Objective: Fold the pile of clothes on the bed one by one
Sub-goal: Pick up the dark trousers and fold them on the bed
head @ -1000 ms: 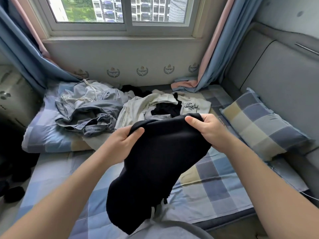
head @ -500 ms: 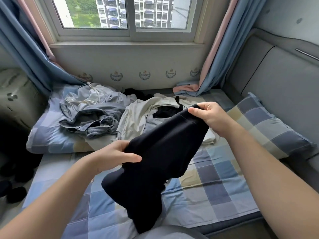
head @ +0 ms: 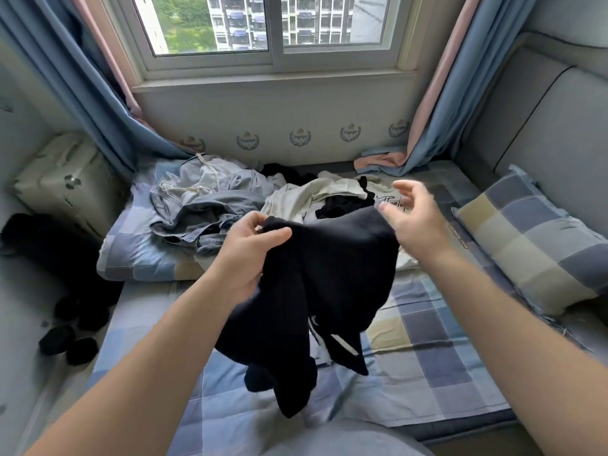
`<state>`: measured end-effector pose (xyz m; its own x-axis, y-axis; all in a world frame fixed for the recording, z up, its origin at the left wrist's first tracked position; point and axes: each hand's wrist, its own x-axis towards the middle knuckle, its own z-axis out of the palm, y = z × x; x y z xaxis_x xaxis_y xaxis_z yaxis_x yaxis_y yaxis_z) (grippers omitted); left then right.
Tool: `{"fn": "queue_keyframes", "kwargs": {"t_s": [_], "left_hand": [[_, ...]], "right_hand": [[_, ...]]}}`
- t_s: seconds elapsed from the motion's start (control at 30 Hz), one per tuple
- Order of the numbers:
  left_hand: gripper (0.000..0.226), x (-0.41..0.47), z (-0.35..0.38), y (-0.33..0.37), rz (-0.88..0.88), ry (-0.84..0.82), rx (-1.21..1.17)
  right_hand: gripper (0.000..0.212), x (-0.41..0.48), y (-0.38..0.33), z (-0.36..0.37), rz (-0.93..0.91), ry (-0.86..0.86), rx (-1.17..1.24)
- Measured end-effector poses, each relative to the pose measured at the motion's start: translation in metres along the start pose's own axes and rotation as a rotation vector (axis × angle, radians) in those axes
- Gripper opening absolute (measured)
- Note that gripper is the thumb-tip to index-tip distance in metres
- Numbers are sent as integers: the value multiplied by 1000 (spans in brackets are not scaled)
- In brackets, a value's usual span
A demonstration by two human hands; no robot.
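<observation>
A black garment hangs in the air over the near half of the bed, its lower folds drooping toward the checked sheet. The left hand grips its upper left corner, fingers and thumb curled round the cloth. The right hand is beside the upper right edge with fingers spread and loose, holding nothing; whether it touches the cloth cannot be told. Behind the garment lies the pile of clothes, grey-blue pieces with a white drawstring at the left and a cream shirt with black script at the right, partly resting on a checked cushion. The sheet is a patchwork of blue, grey and beige squares, and a matching pillow leans against the grey padded headboard on the right. Beyond the bed a pale wall bears a row of crest emblems under a window, flanked by blue curtains with pink lining. Dark items lie on the floor at the left
</observation>
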<state>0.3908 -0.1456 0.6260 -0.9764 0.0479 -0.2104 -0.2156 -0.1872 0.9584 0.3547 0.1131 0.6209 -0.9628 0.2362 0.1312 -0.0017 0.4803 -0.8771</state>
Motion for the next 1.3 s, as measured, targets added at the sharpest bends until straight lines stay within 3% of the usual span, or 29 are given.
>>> {"fn": "queue_keyframes", "kwargs": {"t_s": [0.07, 0.17, 0.23, 0.3, 0.4, 0.57, 0.63, 0.7, 0.83, 1.17, 1.3], "left_hand": [[16, 0, 5, 4, -3, 14, -104], [17, -5, 18, 12, 16, -105, -191], [18, -5, 24, 17, 53, -129, -125], [22, 1, 20, 21, 116, -30, -45], [23, 15, -3, 22, 157, 157, 80], [22, 34, -33, 4, 142, 291, 295], [27, 30, -30, -2, 38, 233, 145], [35, 21, -22, -11, -93, 57, -75], [75, -3, -5, -46, -266, -236, 114], [44, -3, 1, -56, -235, -438, 416], [38, -6, 3, -67, -228, -539, 389]], "right_hand": [[48, -50, -15, 17, -45, -123, 133], [75, -105, -25, 62, 106, -451, 357], [63, -106, -16, 88, 128, -455, 362], [35, -89, -8, 92, 113, -414, 234], [8, -71, -8, 67, 80, -557, 200], [17, -51, -21, 29, 63, -597, 354], [19, -46, -26, 24, 124, -584, 453], [20, -44, -29, 21, 165, -556, 524], [20, -44, -32, 20, 227, -481, 635], [20, -46, -17, 12, 303, -373, 667], [21, -48, -16, 11, 343, -363, 721]]}}
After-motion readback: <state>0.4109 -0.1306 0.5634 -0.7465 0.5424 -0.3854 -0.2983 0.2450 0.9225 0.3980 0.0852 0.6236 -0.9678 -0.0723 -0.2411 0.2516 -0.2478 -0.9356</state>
